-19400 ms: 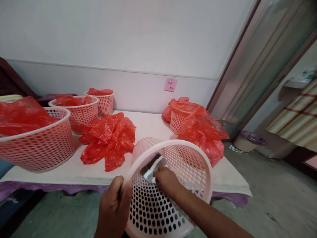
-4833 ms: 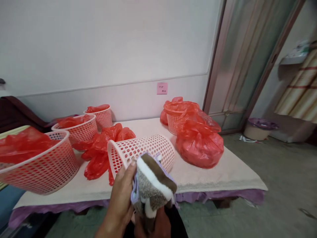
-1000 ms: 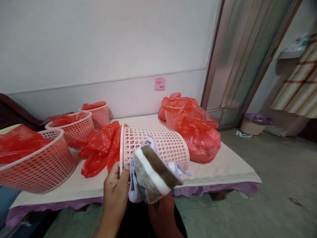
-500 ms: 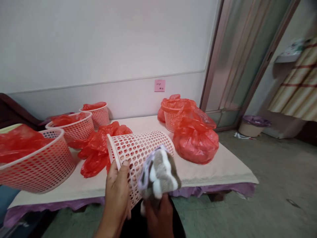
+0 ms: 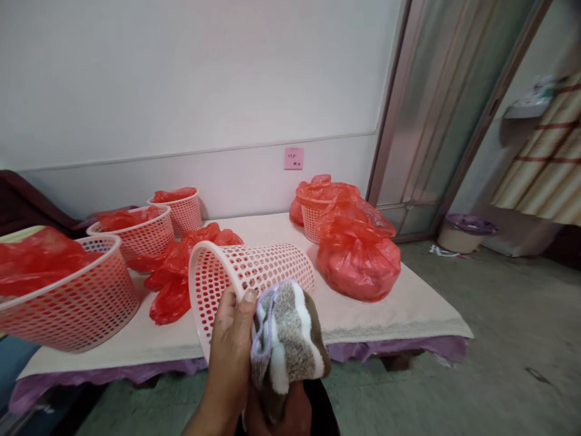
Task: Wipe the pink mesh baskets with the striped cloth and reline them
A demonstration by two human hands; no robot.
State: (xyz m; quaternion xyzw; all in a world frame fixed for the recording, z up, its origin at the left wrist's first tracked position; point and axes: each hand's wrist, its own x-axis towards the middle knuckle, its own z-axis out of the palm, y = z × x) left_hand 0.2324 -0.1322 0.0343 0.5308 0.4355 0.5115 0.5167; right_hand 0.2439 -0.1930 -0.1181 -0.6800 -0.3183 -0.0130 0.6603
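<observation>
A pink perforated plastic basket point(image 5: 272, 263) lies tipped on its side in front of me, its open rim facing left. My left hand point(image 5: 229, 345) grips that rim, thumb outside. Below the basket's side, my right hand point(image 5: 284, 415) is closed on a striped cloth point(image 5: 293, 330) in grey, white and brown with a lilac edge. The cloth lies against the basket's outer wall and covers most of the right fingers. Just behind the rim is a crumpled red plastic bag point(image 5: 170, 303).
More pink baskets point(image 5: 102, 303) with red bags stand at the left of the cloth-covered bench point(image 5: 408, 315). A filled red bag point(image 5: 361, 269) and another basket point(image 5: 311, 221) sit at the right. A bin point(image 5: 460, 236) stands on the floor near the sliding door.
The basket has turned so that its opening shows more toward me. My left hand has shifted right with the rim. The cloth has moved slightly down the basket's side.
</observation>
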